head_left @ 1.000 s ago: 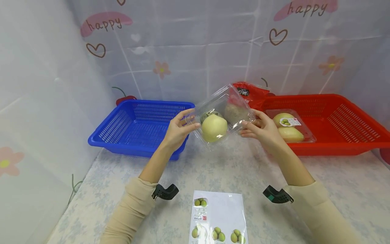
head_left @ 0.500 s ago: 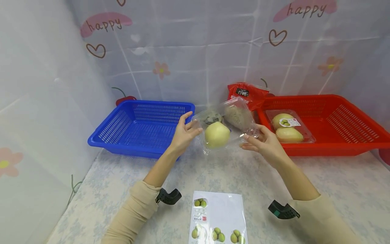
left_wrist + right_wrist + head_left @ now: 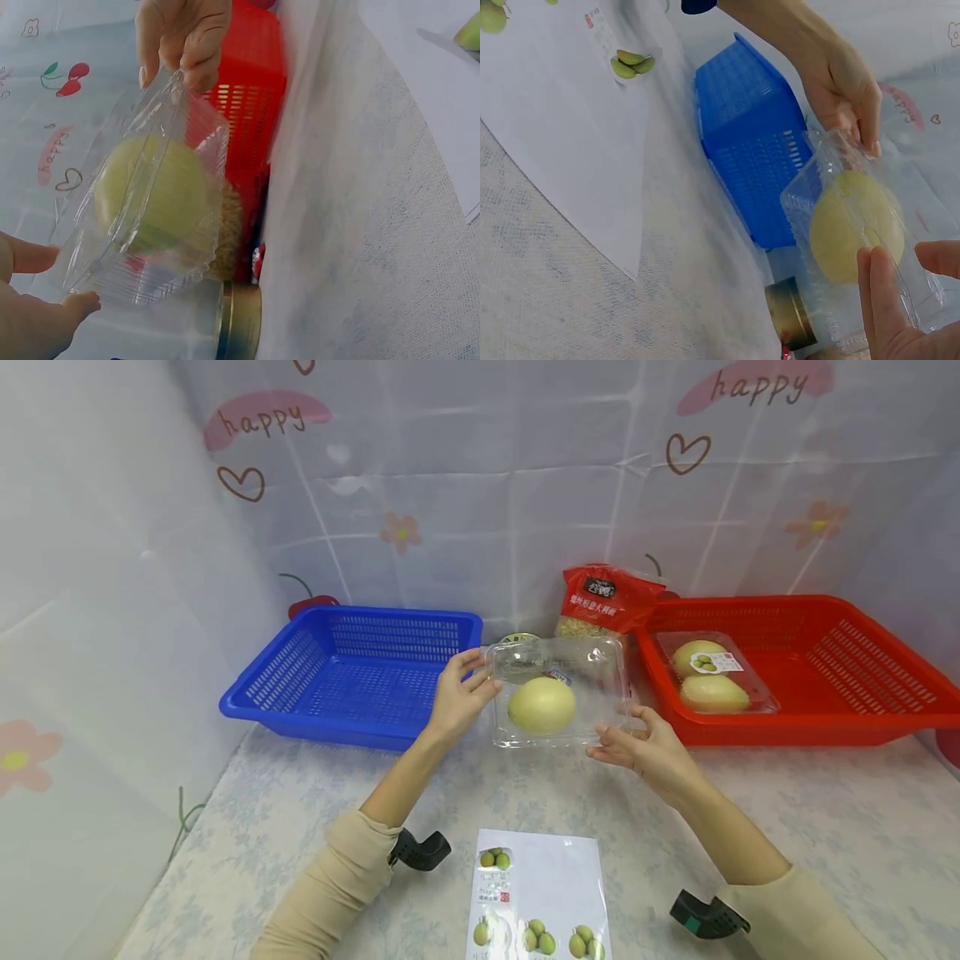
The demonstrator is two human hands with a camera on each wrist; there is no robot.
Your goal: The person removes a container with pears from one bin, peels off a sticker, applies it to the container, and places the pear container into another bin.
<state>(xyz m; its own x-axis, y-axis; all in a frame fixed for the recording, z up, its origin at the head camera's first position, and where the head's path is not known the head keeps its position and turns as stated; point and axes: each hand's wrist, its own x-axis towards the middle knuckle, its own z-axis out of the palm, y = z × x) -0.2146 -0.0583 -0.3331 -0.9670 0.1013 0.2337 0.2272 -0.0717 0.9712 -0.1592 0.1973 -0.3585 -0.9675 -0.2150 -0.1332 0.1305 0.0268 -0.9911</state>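
A clear plastic clamshell box (image 3: 602, 681) is held up in midair between the two hands, with one pale yellow-green fruit (image 3: 542, 705) inside. My left hand (image 3: 461, 697) pinches its left end between thumb and fingers. At the right end, my right hand (image 3: 648, 752) holds the box's lower corner, thumb against fingers. In the left wrist view the box's rim (image 3: 142, 187) stands tilted, and the fruit (image 3: 154, 191) shows through the plastic. The right wrist view has the same fruit (image 3: 857, 227) behind the right fingers (image 3: 885, 285).
A blue basket (image 3: 352, 727) stands at left. The red basket (image 3: 825, 727) at right holds a labelled box of two fruits (image 3: 712, 675). Behind the held box are a red pasta bag (image 3: 603, 597) and a tin (image 3: 519, 637). A sticker sheet (image 3: 547, 885) lies in front.
Both hands have lowered the box and turned it from a slant to nearly level. The right hand has come down most. More of the pasta bag now shows behind.
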